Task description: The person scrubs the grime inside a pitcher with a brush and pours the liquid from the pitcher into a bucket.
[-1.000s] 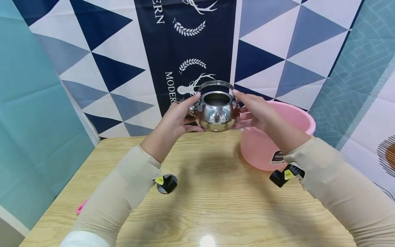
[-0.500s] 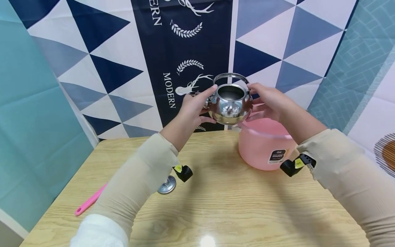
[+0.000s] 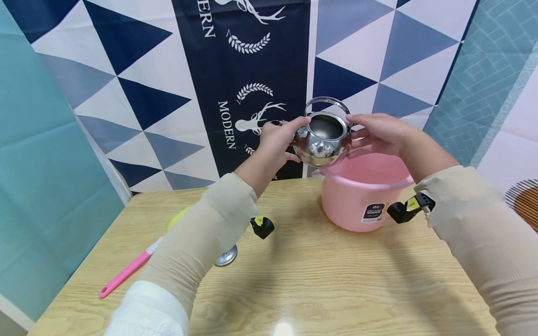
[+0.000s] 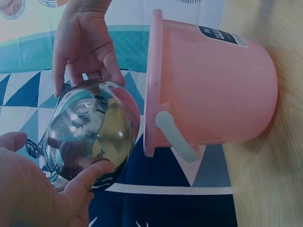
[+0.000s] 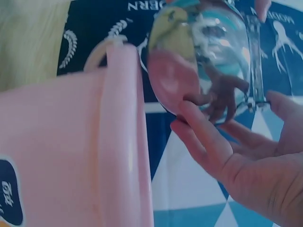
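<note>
A shiny steel kettle (image 3: 321,149) hangs in the air near the pink bucket's left rim, its round mouth uncovered and its handle raised. My left hand (image 3: 279,140) grips it on the spout side, thumb at the shoulder and fingers lower on the body. On the opposite side my right hand (image 3: 380,134) holds it, thumb near the handle's joint and fingers under the curve of the belly. In the left wrist view the kettle (image 4: 90,137) is seen from below, close beside the bucket's rim. The right wrist view shows fingers (image 5: 203,132) against its polished side.
The pink bucket (image 3: 346,205) stands at the table's back right, with a pale handle joint (image 4: 165,124) on its side. A pink-handled tool (image 3: 126,275) with a yellow-green end lies at left, partly behind my sleeve. Nearby is a round metal piece (image 3: 227,256). A patterned cloth (image 3: 248,60) hangs behind.
Both hands have carried the kettle to the right, toward the bucket, and it now leans slightly. More of the pink-handled tool shows as my left sleeve shifts rightward.
</note>
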`<state>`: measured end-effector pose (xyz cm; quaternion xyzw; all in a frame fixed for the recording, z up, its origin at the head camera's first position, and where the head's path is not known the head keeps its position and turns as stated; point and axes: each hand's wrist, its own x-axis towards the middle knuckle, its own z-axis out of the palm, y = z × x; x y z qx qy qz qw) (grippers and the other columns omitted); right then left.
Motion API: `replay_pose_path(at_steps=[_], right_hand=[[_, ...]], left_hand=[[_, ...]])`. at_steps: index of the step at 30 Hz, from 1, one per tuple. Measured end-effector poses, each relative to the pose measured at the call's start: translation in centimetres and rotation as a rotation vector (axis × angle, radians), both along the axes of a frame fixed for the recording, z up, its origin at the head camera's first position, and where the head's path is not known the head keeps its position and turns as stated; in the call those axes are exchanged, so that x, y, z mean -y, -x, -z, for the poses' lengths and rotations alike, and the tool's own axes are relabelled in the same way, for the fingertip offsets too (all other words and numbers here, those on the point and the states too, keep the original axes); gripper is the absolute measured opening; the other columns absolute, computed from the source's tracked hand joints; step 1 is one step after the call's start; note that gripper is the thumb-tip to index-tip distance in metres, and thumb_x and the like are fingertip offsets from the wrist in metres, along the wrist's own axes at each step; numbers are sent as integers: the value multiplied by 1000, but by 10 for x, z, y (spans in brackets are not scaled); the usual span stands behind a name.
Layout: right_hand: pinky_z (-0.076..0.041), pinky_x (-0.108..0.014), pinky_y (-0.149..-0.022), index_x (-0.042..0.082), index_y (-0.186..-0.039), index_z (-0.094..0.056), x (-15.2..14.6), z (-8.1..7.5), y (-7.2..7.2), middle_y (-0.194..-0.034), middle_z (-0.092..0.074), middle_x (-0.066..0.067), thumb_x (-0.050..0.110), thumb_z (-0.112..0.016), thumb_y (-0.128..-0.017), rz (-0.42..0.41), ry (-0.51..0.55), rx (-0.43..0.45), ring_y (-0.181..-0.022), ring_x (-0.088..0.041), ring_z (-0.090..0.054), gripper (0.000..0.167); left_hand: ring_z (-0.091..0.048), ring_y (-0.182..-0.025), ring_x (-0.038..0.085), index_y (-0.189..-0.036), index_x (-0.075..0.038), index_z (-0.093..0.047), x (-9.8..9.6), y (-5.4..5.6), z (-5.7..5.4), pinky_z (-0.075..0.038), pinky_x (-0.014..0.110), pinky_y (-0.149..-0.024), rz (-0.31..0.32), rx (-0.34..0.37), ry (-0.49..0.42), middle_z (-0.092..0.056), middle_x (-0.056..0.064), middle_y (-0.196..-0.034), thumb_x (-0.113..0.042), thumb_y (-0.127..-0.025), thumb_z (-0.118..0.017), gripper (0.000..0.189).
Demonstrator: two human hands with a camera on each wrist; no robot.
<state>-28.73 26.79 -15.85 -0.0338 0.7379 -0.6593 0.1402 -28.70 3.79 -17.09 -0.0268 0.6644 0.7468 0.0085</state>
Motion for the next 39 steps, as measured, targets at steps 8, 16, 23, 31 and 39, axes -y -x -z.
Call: replay_pose_path(at_steps=[8, 16, 23, 31, 39], right_hand=[[-50, -44, -91, 5, -138, -29, -19, -5, 3, -137, -39, -24, 35, -56, -98, -47, -33, -37, -98, -21, -66, 57], [-54, -41, -84, 1, -137, -32, -35, -1, 5, -103, -66, -6, 27, -55, -100, -54, -48, -104, -96, -21, -68, 50], [-56, -40, -80, 4, -135, -39, -46, 7, 7, -107, -67, -7, 13, -58, -97, -30, 81, -125, -95, -22, -68, 44], [-56, -37, -79, 14, -119, -65, -52, 13, 6, -112, -68, -8, 4, -58, -96, -39, 218, -165, -97, -23, -69, 26], [-56, -35, -77, 17, -120, -66, -55, 14, 2, -110, -69, -8, -1, -59, -94, -25, 289, -157, -95, -25, -70, 33]], left_hand=[[-60, -94, 18, -122, -9, -48, -11, 5, 0, -57, 45, -71, -5, -67, 63, -55, 3, -103, -31, -75, -84, 63], [-59, -98, 10, -127, -8, -53, -17, 11, -1, -55, 40, -80, 86, -108, 85, -57, 0, -103, -26, -77, -84, 61], [-60, -67, 11, -126, -8, -53, -23, 15, 4, -54, 30, -72, 109, -156, 76, -69, 5, -79, -21, -78, -83, 58], [-63, -80, 8, -130, -8, -56, -31, 18, 11, -53, 20, -71, 48, -290, 135, -59, 2, -98, -20, -75, -86, 63], [-58, -95, 7, -128, -15, -59, -36, 18, 11, -51, 17, -76, 4, -360, 228, -59, -1, -114, -24, -71, -89, 65]])
